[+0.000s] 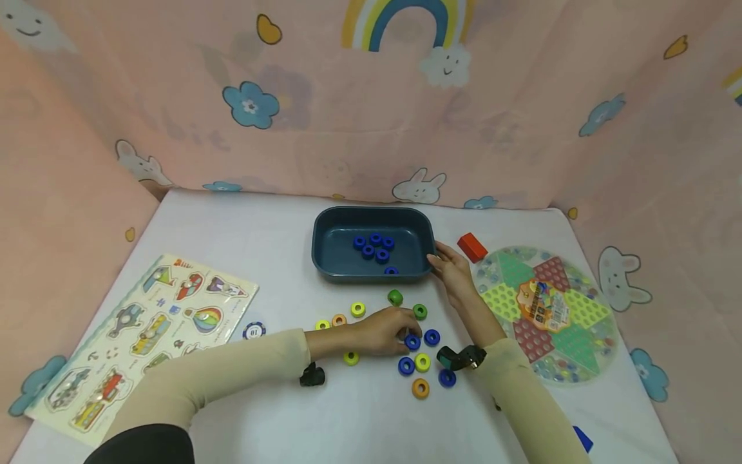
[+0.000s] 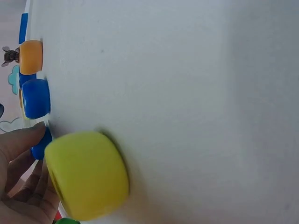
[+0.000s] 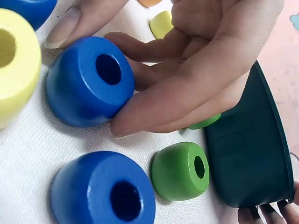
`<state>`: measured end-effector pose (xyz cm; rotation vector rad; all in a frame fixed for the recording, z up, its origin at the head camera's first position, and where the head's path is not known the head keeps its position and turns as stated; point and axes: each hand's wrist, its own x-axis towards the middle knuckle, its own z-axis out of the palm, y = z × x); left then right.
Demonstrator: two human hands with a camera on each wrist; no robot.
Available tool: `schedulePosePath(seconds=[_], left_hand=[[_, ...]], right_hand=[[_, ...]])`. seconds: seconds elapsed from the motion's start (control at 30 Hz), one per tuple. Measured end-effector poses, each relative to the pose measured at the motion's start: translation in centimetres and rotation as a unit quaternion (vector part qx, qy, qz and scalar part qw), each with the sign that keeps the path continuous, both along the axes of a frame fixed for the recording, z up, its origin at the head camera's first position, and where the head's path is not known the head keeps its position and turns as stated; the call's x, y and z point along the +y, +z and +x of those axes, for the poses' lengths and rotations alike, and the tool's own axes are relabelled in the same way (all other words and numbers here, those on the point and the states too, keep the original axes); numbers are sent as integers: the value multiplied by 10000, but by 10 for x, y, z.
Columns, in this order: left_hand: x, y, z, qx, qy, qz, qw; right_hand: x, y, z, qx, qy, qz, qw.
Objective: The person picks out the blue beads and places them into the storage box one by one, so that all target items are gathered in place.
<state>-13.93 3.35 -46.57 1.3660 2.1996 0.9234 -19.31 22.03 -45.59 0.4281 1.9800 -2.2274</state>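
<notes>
My left hand (image 1: 379, 332) pinches a blue bead (image 3: 88, 81) between thumb and fingertips, and the bead sits on the white cloth. Around it lie more blue beads (image 1: 406, 366), a green bead (image 3: 180, 171), a yellow bead (image 1: 422, 362) and an orange bead (image 1: 420, 388). In the left wrist view, a large yellow bead (image 2: 86, 175) partly hides that hand. At the back of the table, my right hand (image 1: 455, 274) grips the right rim of a dark teal tray (image 1: 371, 278). Several blue beads (image 1: 368, 250) lie inside the tray.
A picture board (image 1: 191, 312) lies on the left, beside a poker chip (image 1: 254, 330). On the right are a round game board (image 1: 580, 341), a red block (image 1: 472, 247) and a blue piece (image 1: 583, 439). A patterned pink curtain (image 1: 324, 148) hangs behind the table.
</notes>
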Motion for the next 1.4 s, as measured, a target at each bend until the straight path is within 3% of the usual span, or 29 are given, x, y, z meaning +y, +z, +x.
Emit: schedulePosePath(seconds=[0.2, 0.37, 0.53, 0.67, 0.8, 0.97, 1.1, 1.23, 1.4], left_hand=[[-1, 4, -2, -97, -27, -11, 9999], [-7, 17, -15, -356, -25, 288, 9989], [-15, 38, -40, -293, 109, 557, 9980], [-24, 55, -66, -207, 494, 558, 9970], [-31, 65, -98, -162, 960, 342, 9947], [-38, 64, -135, -89, 1419, -206, 9896], [-37, 57, -156, 132, 1541, -579, 9863], [-35, 49, -168, 354, 1572, -821, 9835], [-34, 43, -172, 387, 1568, -984, 9819]], right_hand=[[1, 1, 0, -3, -13, 16, 10000], [1, 1, 1, 37, 10, -40, 10000], [2, 0, 0, 52, 25, -37, 10000], [3, -1, 0, 4, -9, -61, 10000], [3, -1, 0, -31, -16, -70, 10000], [3, -2, 0, -137, -86, -26, 9999], [3, -3, -1, -178, -124, 0, 9998], [2, -2, -1, -175, -116, -44, 9998], [1, -1, -2, -185, -86, -58, 9998]])
